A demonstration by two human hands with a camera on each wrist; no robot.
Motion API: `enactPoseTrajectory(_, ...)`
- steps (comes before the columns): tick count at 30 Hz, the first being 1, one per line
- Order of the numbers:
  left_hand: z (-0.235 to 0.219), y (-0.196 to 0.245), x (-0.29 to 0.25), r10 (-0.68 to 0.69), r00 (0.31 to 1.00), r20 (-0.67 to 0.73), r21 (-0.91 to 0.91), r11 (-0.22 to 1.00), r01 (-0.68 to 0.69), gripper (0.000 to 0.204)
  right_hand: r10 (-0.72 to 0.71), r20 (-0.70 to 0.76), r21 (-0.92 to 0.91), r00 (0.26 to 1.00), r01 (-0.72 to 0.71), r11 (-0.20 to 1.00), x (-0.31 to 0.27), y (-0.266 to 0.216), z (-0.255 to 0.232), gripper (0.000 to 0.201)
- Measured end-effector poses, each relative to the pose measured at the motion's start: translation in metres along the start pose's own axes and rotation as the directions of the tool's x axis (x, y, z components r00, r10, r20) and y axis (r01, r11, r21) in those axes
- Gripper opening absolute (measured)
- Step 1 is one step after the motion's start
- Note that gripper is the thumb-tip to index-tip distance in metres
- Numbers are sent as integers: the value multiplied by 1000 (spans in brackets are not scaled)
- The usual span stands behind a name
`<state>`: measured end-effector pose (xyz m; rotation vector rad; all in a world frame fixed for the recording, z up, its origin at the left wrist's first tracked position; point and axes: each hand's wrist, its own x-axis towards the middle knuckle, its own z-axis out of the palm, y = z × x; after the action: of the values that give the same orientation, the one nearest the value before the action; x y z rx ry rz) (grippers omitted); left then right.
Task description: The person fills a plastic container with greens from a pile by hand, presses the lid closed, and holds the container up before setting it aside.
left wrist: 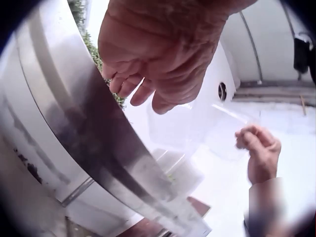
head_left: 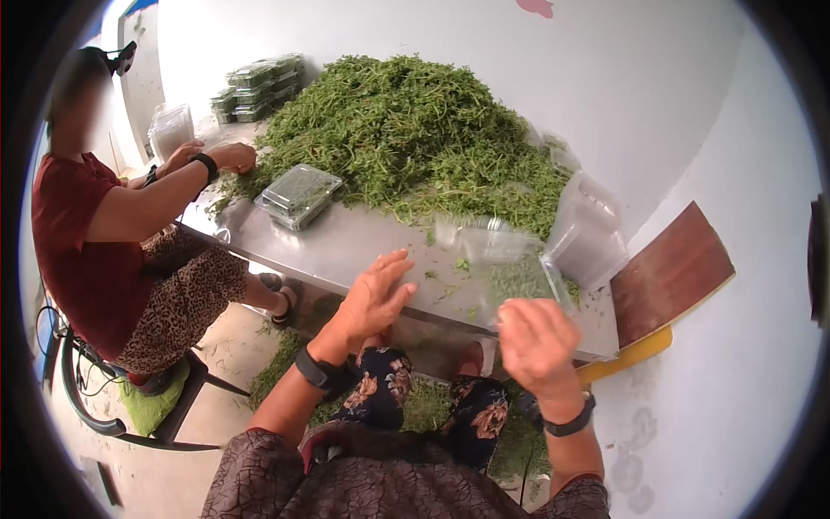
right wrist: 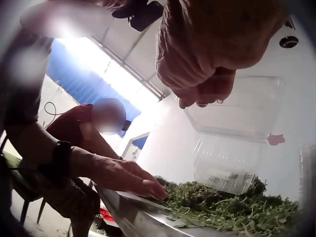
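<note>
My right hand [head_left: 540,346] pinches the edge of a clear plastic clamshell box [right wrist: 232,106], which hangs unfolded over the front right of the metal table [head_left: 346,251]. In the right wrist view, its two halves show nothing inside, and green leaves are visible behind the lower one. My left hand [head_left: 376,294] is held above the table's front edge with fingers extended and touches nothing. Behind both hands rises a large heap of leafy green stems [head_left: 398,130]. A closed clamshell box of greens [head_left: 298,197] sits on the table to the left of the heap.
Nested clear boxes [head_left: 592,229] stand at the table's right end, beside a reddish board [head_left: 679,272]. Filled boxes [head_left: 259,86] are stacked at the back left. Another person [head_left: 95,216] sits at the left with hands at the heap. Loose greens lie on the floor.
</note>
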<state>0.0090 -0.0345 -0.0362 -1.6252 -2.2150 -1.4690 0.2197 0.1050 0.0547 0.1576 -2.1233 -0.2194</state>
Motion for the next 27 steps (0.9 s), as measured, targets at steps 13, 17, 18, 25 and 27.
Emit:
enactPoseTrajectory(13, 4, 41, -61, -345, 923, 171, -872, 383, 305, 58, 136, 148, 137, 980, -156, 978, 2, -62, 74, 29)
enactPoseTrajectory(17, 8, 48, -62, -375, 911, 171, -933, 237, 273, 65, 168, 233, 221, 958, -221, 950, 1, -72, 80, 35)
enactPoseTrajectory(18, 9, 46, -61, -406, 904, 134, -899, 333, 283, 67, 150, 246, 262, 958, -214, 941, 1, -74, 81, 37)
enactPoseTrajectory(25, -1, 31, -51, -479, 876, 61, -925, 303, 229, 61, 223, 249, 242, 942, -284, 928, 0, -77, 66, 45)
enactPoseTrajectory(27, -2, 21, -44, -487, 873, -8, -928, 329, 175, 58, 244, 262, 232, 934, -306, 923, -3, -74, 62, 46)
